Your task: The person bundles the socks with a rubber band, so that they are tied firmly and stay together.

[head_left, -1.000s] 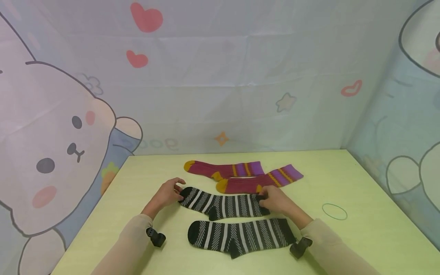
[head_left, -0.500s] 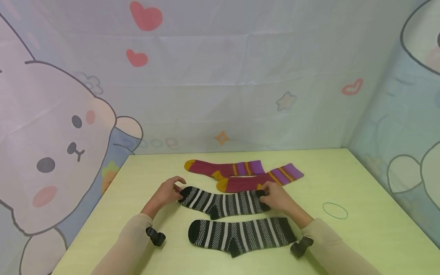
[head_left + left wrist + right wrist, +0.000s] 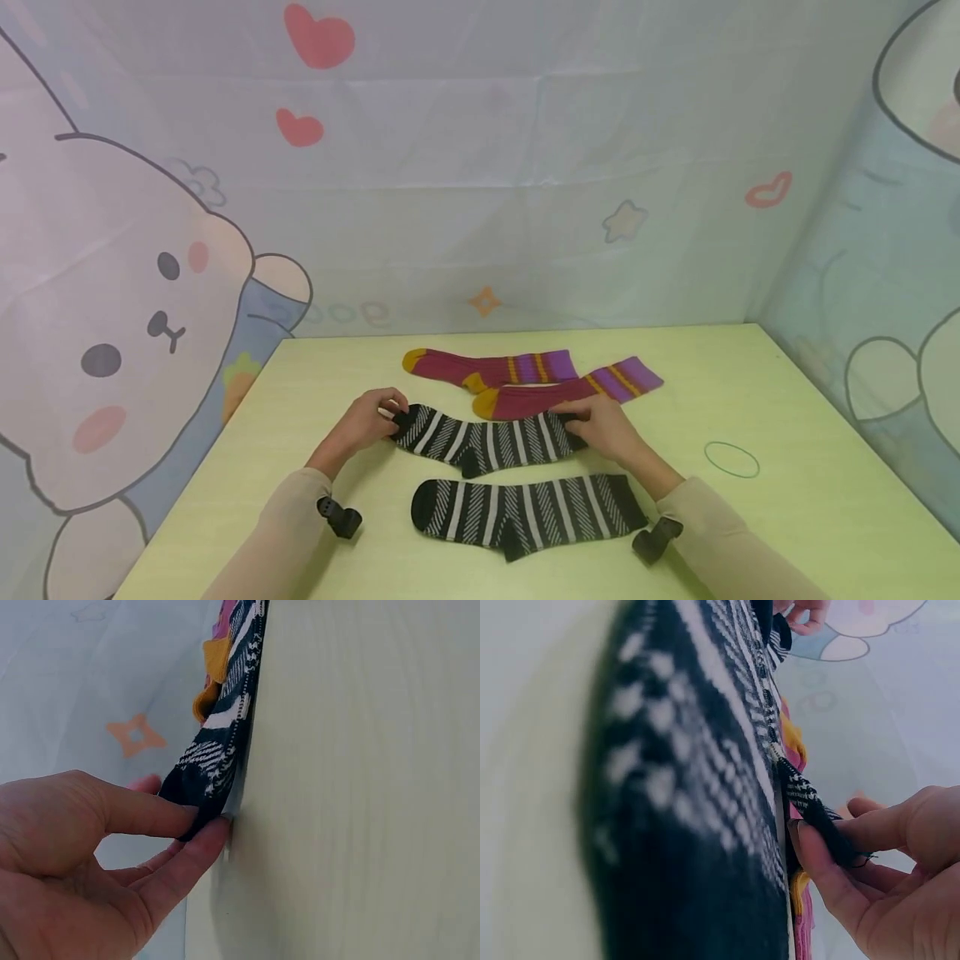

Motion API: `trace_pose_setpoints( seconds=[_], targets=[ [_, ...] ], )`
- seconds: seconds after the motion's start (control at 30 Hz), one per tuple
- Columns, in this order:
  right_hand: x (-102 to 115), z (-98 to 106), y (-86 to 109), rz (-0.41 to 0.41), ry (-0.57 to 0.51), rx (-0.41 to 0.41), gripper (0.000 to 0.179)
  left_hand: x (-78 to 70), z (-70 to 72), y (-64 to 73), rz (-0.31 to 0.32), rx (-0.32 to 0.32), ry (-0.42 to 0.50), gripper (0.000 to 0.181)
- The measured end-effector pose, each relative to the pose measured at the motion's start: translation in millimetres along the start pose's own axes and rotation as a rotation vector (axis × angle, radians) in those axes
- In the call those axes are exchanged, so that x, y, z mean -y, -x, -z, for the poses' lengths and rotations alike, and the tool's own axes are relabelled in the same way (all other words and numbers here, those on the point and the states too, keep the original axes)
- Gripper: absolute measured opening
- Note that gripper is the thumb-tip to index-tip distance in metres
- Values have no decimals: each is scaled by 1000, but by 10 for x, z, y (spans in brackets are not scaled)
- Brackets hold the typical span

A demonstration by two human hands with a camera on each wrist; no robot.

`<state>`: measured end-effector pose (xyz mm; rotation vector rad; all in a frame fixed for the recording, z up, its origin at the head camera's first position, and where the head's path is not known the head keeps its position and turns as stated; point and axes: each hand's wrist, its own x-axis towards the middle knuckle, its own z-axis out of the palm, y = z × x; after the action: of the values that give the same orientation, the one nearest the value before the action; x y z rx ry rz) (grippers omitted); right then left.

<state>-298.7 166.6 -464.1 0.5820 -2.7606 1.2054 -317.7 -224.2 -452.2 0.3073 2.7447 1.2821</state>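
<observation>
A black sock with white stripes (image 3: 502,443) stretches between my two hands in the head view. My left hand (image 3: 371,418) pinches its black toe end between thumb and fingers, as the left wrist view shows close up on the sock toe (image 3: 202,784). At the opposite end my right hand (image 3: 600,425) pinches the dark cuff; in the right wrist view the cuff (image 3: 832,832) lies between thumb and fingers. A second sock of the same pattern (image 3: 525,512) lies flat nearer to me, its toe to the left.
Behind the held sock lie two maroon socks with mustard toes and purple cuffs, the rear sock (image 3: 465,367) and the front sock (image 3: 532,400), partly overlapping. A thin green loop (image 3: 731,460) rests on the pale table (image 3: 810,533) at right. A printed cloth backdrop (image 3: 480,167) stands behind.
The held sock's cuff end has shifted slightly away from me, and my right fingers have moved along its upper edge. The left hand has barely moved; the other socks stay put.
</observation>
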Motion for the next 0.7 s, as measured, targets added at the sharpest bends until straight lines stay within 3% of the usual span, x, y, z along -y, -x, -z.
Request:
trace_pose_setpoints(
  seconds=[0.27,0.53,0.7],
  targets=[
    [-32,1,-4,-30,6,13,28,37,-3,-3,-49,13,-75,37],
    [-50,59,0,-89,-12,43,36,36,-9,-6,-21,28,-39,33],
    [-49,123,9,-76,-42,81,42,20,-18,-1,17,51,33,37]
  ],
)
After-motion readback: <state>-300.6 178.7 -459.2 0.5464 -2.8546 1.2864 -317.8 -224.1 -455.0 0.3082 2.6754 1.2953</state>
